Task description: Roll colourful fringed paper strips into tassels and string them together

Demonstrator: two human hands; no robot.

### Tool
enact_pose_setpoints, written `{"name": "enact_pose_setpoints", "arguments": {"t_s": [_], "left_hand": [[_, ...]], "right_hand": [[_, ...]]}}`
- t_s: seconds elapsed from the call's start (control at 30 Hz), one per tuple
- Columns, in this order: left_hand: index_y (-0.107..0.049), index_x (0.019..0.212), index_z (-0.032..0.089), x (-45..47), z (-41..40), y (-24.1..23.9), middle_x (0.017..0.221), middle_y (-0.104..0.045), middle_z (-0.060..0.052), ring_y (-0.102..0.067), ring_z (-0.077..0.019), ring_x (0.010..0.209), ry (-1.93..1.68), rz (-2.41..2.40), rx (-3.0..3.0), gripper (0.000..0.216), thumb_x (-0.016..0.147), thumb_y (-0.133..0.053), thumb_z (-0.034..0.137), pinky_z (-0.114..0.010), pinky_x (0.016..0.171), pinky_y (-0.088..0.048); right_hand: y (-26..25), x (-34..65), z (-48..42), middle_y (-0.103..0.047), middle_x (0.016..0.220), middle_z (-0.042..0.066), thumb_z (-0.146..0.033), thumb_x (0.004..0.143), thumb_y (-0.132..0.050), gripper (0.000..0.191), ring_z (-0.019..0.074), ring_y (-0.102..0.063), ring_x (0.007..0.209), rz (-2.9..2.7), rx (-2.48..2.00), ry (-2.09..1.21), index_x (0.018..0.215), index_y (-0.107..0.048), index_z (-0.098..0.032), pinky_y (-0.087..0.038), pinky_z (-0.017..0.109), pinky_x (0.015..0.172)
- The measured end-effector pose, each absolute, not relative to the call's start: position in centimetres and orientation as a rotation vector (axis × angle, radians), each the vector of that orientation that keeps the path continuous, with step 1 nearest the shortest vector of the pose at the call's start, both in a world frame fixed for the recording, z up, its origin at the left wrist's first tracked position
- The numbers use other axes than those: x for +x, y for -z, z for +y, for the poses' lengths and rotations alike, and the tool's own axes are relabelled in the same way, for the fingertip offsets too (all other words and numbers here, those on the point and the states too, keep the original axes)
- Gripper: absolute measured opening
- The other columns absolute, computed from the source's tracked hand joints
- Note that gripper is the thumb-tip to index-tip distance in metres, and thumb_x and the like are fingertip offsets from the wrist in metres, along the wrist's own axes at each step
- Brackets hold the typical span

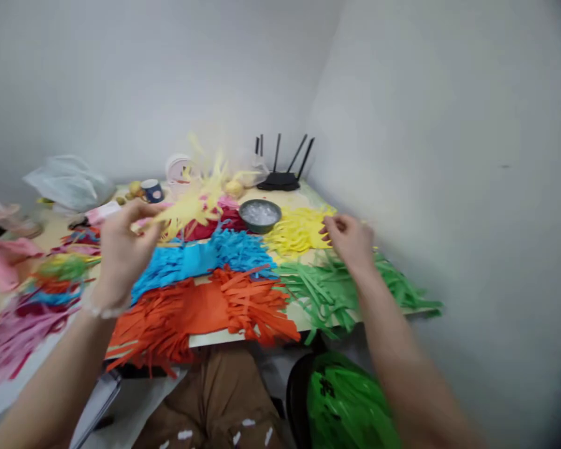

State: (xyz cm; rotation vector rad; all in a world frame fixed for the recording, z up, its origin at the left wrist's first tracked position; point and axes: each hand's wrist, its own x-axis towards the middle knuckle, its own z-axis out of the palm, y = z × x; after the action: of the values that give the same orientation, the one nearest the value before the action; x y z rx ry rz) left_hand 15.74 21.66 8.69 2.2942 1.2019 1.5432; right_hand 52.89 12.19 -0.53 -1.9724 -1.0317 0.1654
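Note:
My left hand (128,240) is raised over the left part of the table and pinches a pale yellow fringed paper strip (187,212). The strip's loose ends fly upward and are smeared by motion. My right hand (348,240) is closed, its fingers curled beside a brighter yellow fringed paper bundle (297,231); whatever is between the fingertips is hidden. Below the hands lie a blue fringed piece (199,259), an orange fringed piece (206,308) and a green fringed piece (327,290). A dark red piece (201,229) shows behind the blue one.
A grey bowl (260,216) with clear contents stands mid-table. Behind are a black router (279,181), a dark mug (152,191) and a whitish plastic bag (72,184). Pink fringe (25,330) hangs at left. A green bag (350,405) sits below, right of my legs. Walls close the back and right.

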Motion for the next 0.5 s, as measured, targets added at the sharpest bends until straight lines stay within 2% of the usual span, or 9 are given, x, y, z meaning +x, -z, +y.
{"name": "enact_pose_setpoints", "arguments": {"t_s": [0.07,0.17,0.23,0.3,0.37,0.43,0.5], "left_hand": [[-0.067,0.088,0.024,14.4,18.0,-7.4,0.088,-0.075,-0.001,-0.069,-0.0218,0.082,-1.331,1.291,2.449,0.012,0.080,-0.058,0.027,-0.034,0.076,-0.052],[-0.062,0.088,0.023,13.1,14.2,-6.1,0.085,-0.073,-0.003,-0.068,-0.0210,0.078,-1.083,1.318,2.534,0.011,0.086,-0.052,0.027,-0.030,0.071,-0.050],[-0.059,0.087,0.023,11.9,12.7,-5.7,0.084,-0.072,-0.004,-0.068,-0.0215,0.078,-0.939,1.256,2.555,0.009,0.087,-0.050,0.027,-0.030,0.069,-0.049],[-0.058,0.089,0.023,10.4,12.0,-5.5,0.083,-0.072,-0.003,-0.068,-0.0210,0.077,-0.834,1.169,2.523,0.010,0.086,-0.049,0.024,-0.029,0.068,-0.048],[-0.059,0.093,0.023,8.6,11.9,-5.4,0.087,-0.073,-0.003,-0.068,-0.0198,0.079,-0.812,1.078,2.449,0.015,0.083,-0.048,0.020,-0.028,0.071,-0.048],[-0.061,0.097,0.022,7.1,12.3,-5.3,0.091,-0.073,-0.002,-0.067,-0.0185,0.082,-0.792,0.982,2.376,0.023,0.078,-0.048,0.016,-0.027,0.074,-0.048],[-0.064,0.092,0.020,6.1,12.9,-5.2,0.087,-0.072,-0.001,-0.065,-0.0175,0.079,-0.747,0.904,2.311,0.022,0.078,-0.048,0.016,-0.025,0.072,-0.048]], "right_hand": [[-1.4,45.8,9.7,-0.073,0.106,0.011,-0.036,0.092,-0.060,0.020,0.0248,-0.071,0.096,-1.278,-1.635,0.010,0.104,-0.068,-0.022,-0.059,0.040,0.085],[-3.3,35.3,7.3,-0.063,0.133,0.011,-0.038,0.083,-0.072,0.057,0.0333,-0.055,0.128,-1.758,-1.111,0.121,0.136,-0.054,-0.028,-0.046,0.055,0.108],[-3.7,30.6,7.2,-0.059,0.139,0.011,-0.029,0.085,-0.068,0.061,0.0329,-0.047,0.136,-1.904,-1.041,0.089,0.143,-0.048,-0.026,-0.041,0.055,0.113],[-3.6,28.7,7.9,-0.066,0.128,0.012,-0.017,0.085,-0.060,0.045,0.0330,-0.054,0.128,-1.994,-1.123,0.018,0.130,-0.060,-0.022,-0.044,0.053,0.108],[-3.8,28.7,8.4,-0.074,0.104,0.009,-0.010,0.081,-0.054,0.032,0.0295,-0.067,0.102,-2.057,-1.231,-0.128,0.108,-0.068,-0.021,-0.053,0.045,0.091],[-4.5,29.6,8.3,-0.073,0.085,0.004,-0.008,0.078,-0.051,0.028,0.0226,-0.068,0.079,-2.072,-1.269,-0.302,0.095,-0.069,-0.021,-0.054,0.034,0.074],[-5.5,30.4,7.7,-0.072,0.082,0.000,-0.008,0.078,-0.052,0.026,0.0184,-0.067,0.072,-2.043,-1.272,-0.410,0.093,-0.068,-0.022,-0.050,0.027,0.066]]}}
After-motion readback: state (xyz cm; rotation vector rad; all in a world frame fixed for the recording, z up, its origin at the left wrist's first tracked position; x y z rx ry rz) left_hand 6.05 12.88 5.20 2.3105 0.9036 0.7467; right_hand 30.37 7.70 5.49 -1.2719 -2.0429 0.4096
